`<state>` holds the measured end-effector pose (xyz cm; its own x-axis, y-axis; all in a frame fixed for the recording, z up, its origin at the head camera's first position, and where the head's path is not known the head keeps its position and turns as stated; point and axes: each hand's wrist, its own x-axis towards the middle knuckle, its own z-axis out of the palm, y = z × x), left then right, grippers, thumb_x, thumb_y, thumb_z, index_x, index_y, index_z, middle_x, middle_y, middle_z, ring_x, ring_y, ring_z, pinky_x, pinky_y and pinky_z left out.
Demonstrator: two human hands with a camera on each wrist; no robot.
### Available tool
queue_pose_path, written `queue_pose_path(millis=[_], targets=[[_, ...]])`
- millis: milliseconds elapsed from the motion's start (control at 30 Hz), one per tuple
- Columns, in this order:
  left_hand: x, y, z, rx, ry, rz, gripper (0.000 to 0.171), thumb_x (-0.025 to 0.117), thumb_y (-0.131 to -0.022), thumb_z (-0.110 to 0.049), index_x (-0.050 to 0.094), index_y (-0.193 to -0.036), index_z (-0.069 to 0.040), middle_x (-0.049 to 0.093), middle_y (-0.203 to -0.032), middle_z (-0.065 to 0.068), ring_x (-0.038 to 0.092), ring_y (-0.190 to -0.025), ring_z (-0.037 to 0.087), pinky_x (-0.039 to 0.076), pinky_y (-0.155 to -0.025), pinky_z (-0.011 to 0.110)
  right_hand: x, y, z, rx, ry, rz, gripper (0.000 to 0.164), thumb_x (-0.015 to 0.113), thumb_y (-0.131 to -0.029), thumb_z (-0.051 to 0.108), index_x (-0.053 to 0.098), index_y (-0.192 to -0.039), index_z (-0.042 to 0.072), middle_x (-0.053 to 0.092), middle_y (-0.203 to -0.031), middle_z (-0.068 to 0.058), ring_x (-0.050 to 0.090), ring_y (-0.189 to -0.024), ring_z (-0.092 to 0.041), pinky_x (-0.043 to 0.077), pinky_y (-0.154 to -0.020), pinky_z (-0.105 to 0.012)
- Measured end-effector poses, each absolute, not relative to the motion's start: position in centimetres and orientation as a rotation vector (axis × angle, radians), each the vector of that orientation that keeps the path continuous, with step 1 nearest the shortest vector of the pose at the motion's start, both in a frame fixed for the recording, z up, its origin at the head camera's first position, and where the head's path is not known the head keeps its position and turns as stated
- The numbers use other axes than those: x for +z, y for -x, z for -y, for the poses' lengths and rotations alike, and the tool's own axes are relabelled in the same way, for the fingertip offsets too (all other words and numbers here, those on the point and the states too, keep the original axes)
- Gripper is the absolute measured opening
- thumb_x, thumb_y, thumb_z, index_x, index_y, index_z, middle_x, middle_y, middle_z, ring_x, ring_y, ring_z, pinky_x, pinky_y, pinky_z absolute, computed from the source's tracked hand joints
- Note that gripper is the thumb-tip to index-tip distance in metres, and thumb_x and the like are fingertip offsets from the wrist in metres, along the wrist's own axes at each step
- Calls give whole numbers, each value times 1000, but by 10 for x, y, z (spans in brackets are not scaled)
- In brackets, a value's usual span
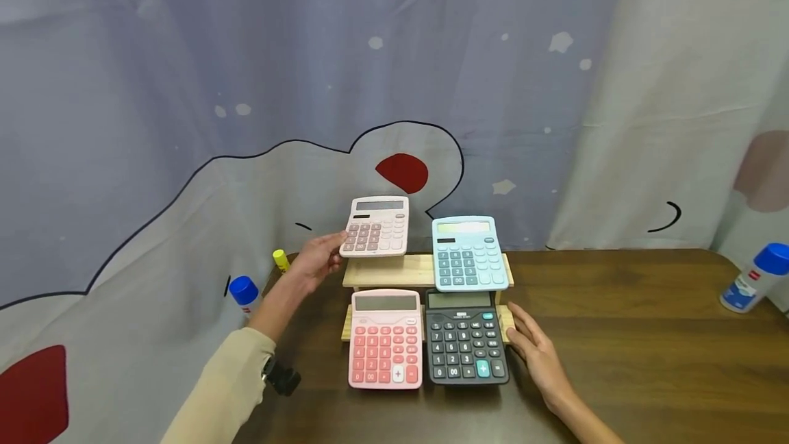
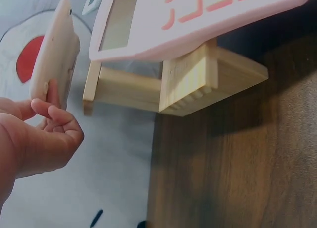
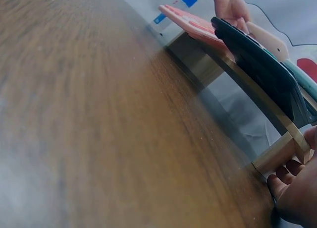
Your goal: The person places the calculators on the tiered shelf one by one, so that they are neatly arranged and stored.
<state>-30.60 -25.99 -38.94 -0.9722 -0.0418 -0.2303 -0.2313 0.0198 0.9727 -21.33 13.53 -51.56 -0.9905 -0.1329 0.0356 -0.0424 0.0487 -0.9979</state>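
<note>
My left hand [image 1: 317, 260] pinches the lower left corner of a pale pink calculator [image 1: 383, 225], which is tilted above the upper step of a wooden two-tier stand [image 1: 394, 270]. In the left wrist view, the calculator's back edge [image 2: 54, 54] shows upright between thumb and fingers. My right hand [image 1: 537, 353] holds the stand's right end, fingers curled by the wooden leg [image 3: 277, 153] in the right wrist view. A light blue calculator [image 1: 468, 252] leans on the upper step. Below it sit a black calculator [image 1: 466, 341] and, to its left, a pink calculator [image 1: 385, 341].
The stand is on a brown wooden table [image 1: 616, 334] against a printed curtain [image 1: 524, 88]. A blue-capped glue stick [image 1: 748, 286] stands far right. Behind my left forearm are another blue-capped tube [image 1: 244, 291] and a small yellow one [image 1: 281, 260].
</note>
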Motion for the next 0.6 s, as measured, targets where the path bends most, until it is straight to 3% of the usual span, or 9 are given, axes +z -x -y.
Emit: queue_pose_path(millis=[600], targets=[[-398,281,242,1919,314,-2363,42,52,-104,-32,61,-130,0,50,-67,-5,43,-63,8,37,-60,22,-515,213,-135,-2137,217,-2213,57,49,-105,20,30,-156,6,34,-156,-28,47,-115,17,41,-94,-8]])
